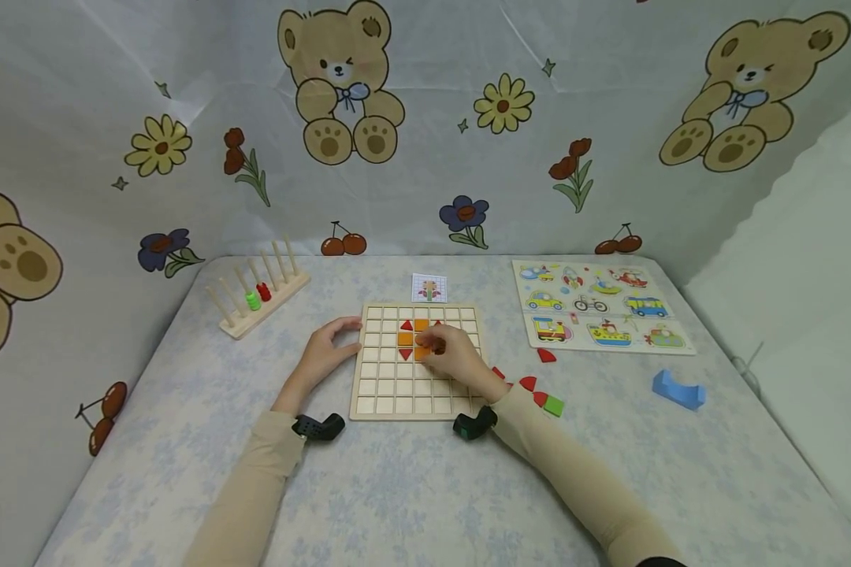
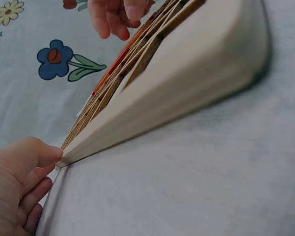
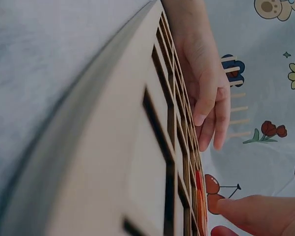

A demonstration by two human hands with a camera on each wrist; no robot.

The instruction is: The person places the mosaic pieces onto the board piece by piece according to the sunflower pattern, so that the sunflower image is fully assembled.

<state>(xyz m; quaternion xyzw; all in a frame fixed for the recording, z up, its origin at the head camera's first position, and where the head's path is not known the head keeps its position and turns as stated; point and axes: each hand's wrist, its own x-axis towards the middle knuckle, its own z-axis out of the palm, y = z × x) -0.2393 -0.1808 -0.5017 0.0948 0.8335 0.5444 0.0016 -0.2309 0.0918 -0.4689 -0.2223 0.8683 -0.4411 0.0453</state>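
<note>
A wooden grid board [image 1: 397, 386] lies flat in the middle of the table. Orange tiles [image 1: 405, 339] and red triangle tiles [image 1: 406, 324] fill a few of its upper cells. My right hand [image 1: 431, 343] reaches over the board with curled fingers [image 2: 113, 22] and pinches an orange tile [image 1: 421, 353] among them. My left hand [image 1: 347, 340] rests at the board's left edge, its thumb [image 2: 44, 152] touching the rim and its fingers [image 3: 211, 113] lying relaxed beside it. The board's pale side [image 2: 186, 83] fills both wrist views.
Loose red pieces [image 1: 546, 356] and a green piece [image 1: 553, 405] lie right of the board. A blue block [image 1: 678, 390] and a vehicle puzzle [image 1: 603, 307] sit further right. A pattern card [image 1: 429, 287] lies behind the board, a peg rack [image 1: 258, 295] at back left.
</note>
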